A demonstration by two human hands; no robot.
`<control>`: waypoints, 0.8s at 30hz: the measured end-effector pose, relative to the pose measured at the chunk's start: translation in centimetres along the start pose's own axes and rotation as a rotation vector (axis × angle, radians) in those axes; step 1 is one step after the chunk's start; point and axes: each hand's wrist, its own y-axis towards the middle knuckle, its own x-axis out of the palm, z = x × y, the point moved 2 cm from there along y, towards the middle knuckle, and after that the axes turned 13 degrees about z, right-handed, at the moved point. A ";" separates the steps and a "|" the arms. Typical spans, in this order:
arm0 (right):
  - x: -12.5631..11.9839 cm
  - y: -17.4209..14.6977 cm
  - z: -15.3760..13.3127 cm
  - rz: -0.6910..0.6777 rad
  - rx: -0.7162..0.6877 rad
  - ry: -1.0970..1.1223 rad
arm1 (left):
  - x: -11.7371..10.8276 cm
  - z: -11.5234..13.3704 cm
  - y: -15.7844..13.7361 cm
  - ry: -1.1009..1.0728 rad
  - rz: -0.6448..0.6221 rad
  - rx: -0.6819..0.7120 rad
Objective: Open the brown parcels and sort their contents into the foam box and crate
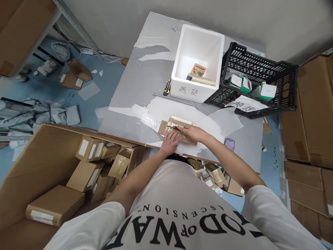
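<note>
A flat, taped cardboard box lies on white paper near the table's front edge. My left hand rests on its near left part, palm down with fingers spread. From the fingers of my right hand pokes the end of a small red-and-black utility knife, over the box's shiny tape; most of the tool is hidden by the hand. A white label strip shows along the box's far side.
Behind stand a white foam box with booklets inside and a black crate with small green-and-white boxes. A yellow-and-black utility knife lies beside the foam box. A large carton of parcels stands at the left.
</note>
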 end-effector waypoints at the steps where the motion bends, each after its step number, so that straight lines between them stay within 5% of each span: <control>1: -0.1 0.0 -0.1 -0.015 0.002 -0.037 | 0.0 0.0 0.0 -0.001 -0.001 0.002; 14: -0.9 -1.4 -1.0 -0.147 0.084 -0.193 | -0.4 -0.1 0.1 -0.029 -0.040 -0.016; 24: -3.2 -11.5 3.1 -0.309 0.218 -0.272 | -0.2 0.1 0.2 -0.012 -0.050 -0.028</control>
